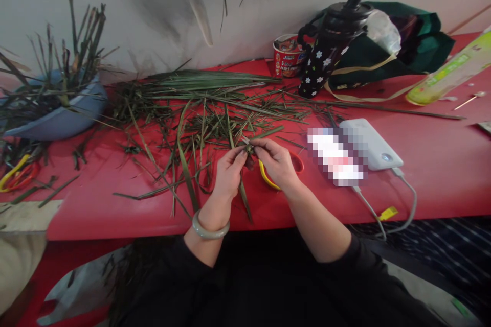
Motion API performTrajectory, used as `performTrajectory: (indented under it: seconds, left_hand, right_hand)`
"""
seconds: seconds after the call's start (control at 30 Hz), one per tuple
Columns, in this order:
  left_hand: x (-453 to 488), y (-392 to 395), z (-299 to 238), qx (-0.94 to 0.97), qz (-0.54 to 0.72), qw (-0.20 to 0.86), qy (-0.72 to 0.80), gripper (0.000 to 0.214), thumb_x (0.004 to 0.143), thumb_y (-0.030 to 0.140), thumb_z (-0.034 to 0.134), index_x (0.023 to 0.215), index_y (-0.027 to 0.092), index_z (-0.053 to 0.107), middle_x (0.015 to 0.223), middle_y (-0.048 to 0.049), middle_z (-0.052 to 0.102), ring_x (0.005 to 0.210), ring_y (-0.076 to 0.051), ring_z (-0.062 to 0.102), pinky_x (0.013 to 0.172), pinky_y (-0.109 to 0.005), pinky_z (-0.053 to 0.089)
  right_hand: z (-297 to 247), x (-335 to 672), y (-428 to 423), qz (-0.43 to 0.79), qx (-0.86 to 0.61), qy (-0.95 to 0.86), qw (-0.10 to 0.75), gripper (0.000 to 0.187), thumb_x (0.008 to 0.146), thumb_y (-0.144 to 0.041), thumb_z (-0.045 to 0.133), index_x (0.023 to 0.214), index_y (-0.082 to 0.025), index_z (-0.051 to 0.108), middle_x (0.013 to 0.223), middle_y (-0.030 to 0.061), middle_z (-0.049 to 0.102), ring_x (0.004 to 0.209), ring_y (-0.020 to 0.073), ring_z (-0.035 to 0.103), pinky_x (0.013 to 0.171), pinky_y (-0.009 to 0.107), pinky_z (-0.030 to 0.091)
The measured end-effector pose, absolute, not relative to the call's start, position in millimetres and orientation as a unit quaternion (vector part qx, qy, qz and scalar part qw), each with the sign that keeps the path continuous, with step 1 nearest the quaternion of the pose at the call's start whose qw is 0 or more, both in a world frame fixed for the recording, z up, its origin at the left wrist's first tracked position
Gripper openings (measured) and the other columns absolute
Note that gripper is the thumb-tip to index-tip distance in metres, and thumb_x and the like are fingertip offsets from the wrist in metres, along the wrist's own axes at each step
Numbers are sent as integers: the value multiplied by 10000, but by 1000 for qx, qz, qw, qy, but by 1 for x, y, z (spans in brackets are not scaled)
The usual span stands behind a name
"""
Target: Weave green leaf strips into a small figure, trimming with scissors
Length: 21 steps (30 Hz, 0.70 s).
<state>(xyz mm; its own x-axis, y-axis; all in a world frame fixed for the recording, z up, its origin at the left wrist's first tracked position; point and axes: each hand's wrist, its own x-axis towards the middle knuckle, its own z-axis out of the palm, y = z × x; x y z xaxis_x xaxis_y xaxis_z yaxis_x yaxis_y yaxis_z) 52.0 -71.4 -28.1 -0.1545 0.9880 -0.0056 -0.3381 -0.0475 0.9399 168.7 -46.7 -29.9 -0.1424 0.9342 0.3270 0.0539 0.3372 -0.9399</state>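
Both my hands meet over the red table. My left hand [230, 169], with a pale bangle on its wrist, pinches a small folded piece of green leaf strip [249, 149] between thumb and fingers. From the other side my right hand [278, 163] grips the same piece with its fingertips. Fingers partly hide the piece, so its exact shape is unclear. A narrow leaf strip [244, 199] hangs down below my left hand. Behind my right hand lie scissors with a yellow and red handle [267, 178], partly covered.
Cut leaf strips [215, 122] litter the red table [433, 163]. A blue basin [82, 112] of stalks and another pair of scissors [19, 176] are at left. At right are a black flowered tumbler [326, 51], red paper cup [286, 59], blurred-out phone-like object [337, 158] and cabled white power bank [372, 143].
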Motion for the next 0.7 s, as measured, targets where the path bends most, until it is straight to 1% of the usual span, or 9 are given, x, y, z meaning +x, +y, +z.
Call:
performTrajectory:
  seconds: [0.1,0.23,0.37,0.53,0.7]
  left_hand:
    - [52,-71,-31,377,626,516,447,230,655,305,643,842,173,655,691,-14,646,599,-92,570,562,-213,445]
    - [51,-70,-33,390,624,503,454,243,659,314,636,861,181,659,738,-19,655,646,-100,581,602,-220,452]
    - [51,-70,-33,411,620,480,466,212,668,292,627,851,190,664,764,-10,657,665,-90,578,644,-216,459]
    - [51,-70,-33,423,624,454,474,214,684,286,613,874,194,653,732,1,651,643,-83,576,632,-208,469]
    - [52,-71,-33,431,627,445,472,203,672,265,629,862,195,651,722,4,653,645,-82,585,635,-204,477]
  right_hand:
    - [-27,170,-49,427,-388,-634,514,237,788,-297,490,980,-204,594,905,29,619,823,142,582,752,296,477]
    - [-26,169,-51,446,-376,-634,507,299,769,-335,528,1033,-201,564,879,34,612,773,142,587,694,287,489]
    - [-27,169,-51,436,-381,-639,507,279,762,-337,543,1002,-197,569,852,32,598,737,134,586,668,280,491]
    - [-24,169,-52,414,-393,-646,507,227,753,-311,550,941,-188,578,829,31,579,707,129,589,645,271,498]
    - [-22,168,-53,450,-397,-621,505,203,753,-308,542,903,-175,568,773,19,590,620,107,589,605,258,504]
